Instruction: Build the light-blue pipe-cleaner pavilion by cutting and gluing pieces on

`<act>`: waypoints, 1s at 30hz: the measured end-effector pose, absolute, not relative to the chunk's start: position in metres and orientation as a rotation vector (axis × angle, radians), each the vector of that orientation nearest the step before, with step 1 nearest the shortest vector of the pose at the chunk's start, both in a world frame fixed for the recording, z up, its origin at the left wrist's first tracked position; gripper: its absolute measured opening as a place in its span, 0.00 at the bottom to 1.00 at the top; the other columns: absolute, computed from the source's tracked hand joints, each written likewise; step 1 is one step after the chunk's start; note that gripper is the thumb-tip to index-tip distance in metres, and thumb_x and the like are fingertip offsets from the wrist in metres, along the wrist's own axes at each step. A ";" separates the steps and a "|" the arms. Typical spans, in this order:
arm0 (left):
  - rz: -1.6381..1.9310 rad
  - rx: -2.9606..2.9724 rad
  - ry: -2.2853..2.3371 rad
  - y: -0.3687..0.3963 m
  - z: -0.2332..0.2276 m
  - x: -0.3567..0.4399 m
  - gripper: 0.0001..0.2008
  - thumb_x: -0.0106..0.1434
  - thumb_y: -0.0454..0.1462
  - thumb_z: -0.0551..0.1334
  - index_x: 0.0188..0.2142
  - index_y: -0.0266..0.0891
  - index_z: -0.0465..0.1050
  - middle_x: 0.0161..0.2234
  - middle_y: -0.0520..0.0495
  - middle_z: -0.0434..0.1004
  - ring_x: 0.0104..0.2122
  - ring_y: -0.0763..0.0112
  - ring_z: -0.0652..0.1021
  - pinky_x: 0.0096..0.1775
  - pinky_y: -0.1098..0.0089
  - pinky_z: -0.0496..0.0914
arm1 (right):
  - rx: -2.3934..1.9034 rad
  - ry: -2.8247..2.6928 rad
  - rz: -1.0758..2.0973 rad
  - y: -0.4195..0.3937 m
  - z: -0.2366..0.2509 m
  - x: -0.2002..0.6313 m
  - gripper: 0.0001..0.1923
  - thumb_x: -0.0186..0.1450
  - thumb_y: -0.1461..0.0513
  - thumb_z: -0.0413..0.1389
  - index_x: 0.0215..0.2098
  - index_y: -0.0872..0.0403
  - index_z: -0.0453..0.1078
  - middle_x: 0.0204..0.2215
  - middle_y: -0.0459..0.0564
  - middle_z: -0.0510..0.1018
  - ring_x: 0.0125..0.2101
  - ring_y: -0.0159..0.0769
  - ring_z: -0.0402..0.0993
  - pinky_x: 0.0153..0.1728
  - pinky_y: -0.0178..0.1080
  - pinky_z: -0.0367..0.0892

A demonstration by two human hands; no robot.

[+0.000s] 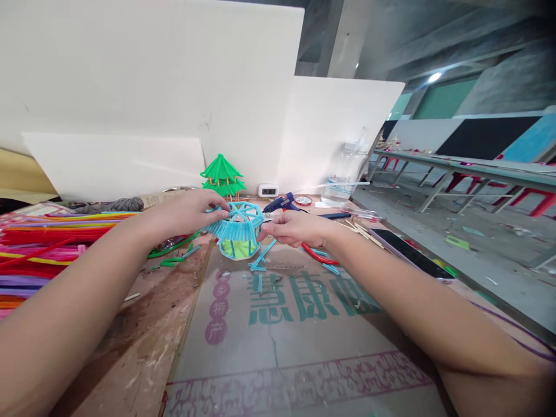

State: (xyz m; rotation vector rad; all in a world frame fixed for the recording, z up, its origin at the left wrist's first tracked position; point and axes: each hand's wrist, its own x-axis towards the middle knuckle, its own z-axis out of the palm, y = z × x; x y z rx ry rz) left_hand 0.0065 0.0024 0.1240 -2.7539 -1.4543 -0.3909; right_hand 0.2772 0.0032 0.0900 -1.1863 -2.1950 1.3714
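A small pavilion-like model (pixel 238 231) made of light blue pipe cleaners stands near the middle, with a spoked open roof frame and a green inner wall. At its left, my left hand (pixel 197 209) is closed on the roof, thumb and fingers at its upper edge. My right hand (pixel 293 227) is closed in a pinch against the right edge of the roof; whatever lies between those fingertips is hidden. Short blue pipe-cleaner pieces (pixel 259 266) are scattered just in front of the model. Behind my right hand lies a blue glue gun (pixel 280 202).
A green tiered-roof model (pixel 221 176) and a small digital clock (pixel 268 190) stand at the back. Bundles of coloured pipe cleaners (pixel 39 243) fill the left side. A printed cardboard sheet (pixel 313 353) covers the front. At right are a plastic bottle (pixel 347 168) and a black phone (pixel 412 255).
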 end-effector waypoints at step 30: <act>-0.299 -2.764 -1.463 0.000 0.126 0.008 0.23 0.67 0.51 0.50 0.49 0.44 0.76 0.51 0.46 0.77 0.48 0.59 0.76 0.48 0.65 0.67 | -0.769 -1.657 1.418 -0.006 0.150 0.315 0.12 0.62 0.57 0.62 0.30 0.53 0.64 0.15 0.36 0.55 0.14 0.21 0.42 0.16 0.30 0.37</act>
